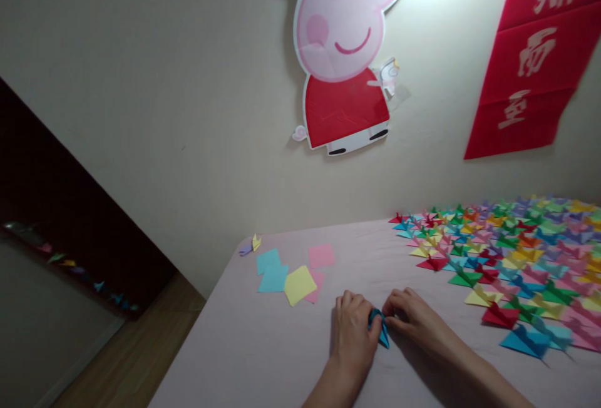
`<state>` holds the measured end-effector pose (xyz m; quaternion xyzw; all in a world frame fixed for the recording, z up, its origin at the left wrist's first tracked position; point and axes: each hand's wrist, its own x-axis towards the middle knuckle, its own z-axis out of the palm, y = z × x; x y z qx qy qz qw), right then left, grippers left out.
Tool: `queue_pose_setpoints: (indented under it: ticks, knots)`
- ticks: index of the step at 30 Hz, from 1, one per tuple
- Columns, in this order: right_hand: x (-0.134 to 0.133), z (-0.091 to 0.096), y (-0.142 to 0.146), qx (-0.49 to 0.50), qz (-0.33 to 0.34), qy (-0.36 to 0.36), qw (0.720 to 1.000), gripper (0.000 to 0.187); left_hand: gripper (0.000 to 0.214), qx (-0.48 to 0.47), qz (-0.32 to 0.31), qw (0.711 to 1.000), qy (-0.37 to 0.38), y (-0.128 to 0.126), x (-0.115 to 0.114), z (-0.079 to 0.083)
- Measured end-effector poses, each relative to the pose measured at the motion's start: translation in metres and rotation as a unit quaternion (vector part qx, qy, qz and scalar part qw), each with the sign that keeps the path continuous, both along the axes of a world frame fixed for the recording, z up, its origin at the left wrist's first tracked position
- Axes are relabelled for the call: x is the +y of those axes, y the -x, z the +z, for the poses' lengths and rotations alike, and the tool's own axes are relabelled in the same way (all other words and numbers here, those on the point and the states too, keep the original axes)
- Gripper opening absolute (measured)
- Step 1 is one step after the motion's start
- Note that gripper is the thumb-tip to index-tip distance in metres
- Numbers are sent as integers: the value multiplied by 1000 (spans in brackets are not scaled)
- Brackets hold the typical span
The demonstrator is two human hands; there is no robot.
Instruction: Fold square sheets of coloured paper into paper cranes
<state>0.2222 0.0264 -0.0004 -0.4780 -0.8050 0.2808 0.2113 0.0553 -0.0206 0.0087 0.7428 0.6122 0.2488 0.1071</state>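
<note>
A small piece of folded blue paper (pixel 384 336) is between my two hands, low over the pink tabletop (pixel 263 351). My left hand (pixel 354 326) is closed around its left side, thumb and fingers pressing on it. From the right, my right hand (pixel 407 313) pinches at the paper's edge with thumb and forefinger. Part of the paper is hidden under the fingers. Beyond my left hand lie flat paper squares: blue (pixel 273 278), yellow (pixel 300 286) and pink (pixel 321 256).
Rows of folded paper cranes (pixel 521 283) in many colours cover the table's right side. Two small folded pieces (pixel 251 246) sit at the far left corner. The wall behind carries a pig cutout (pixel 347 107) and a red banner (pixel 526 70).
</note>
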Motion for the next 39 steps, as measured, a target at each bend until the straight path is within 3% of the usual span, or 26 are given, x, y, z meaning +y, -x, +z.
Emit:
queue_pose_setpoints:
  ticks: [8,19,25,31,36,39]
  knots:
    - [0,10,13,-72,-12,-7,997,12,14,-47,-13,999,18,9,5,-6]
    - [8,7,13,-68,4,-15,998,13,14,-95,-58,993,29,16,1,1]
    - [8,3,11,-55,3,-20,998,11,7,-106,-22,994,12,10,6,-2]
    - [4,-2,9,-36,10,-23,999,9,12,-129,-33,991,13,9,7,-2]
    - [-1,-3,8,52,-12,-29,998,13,11,-214,-37,976,19,10,4,-1]
    - [-3,-1,8,148,-36,-44,987,17,21,-337,8,939,64,7,6,-7]
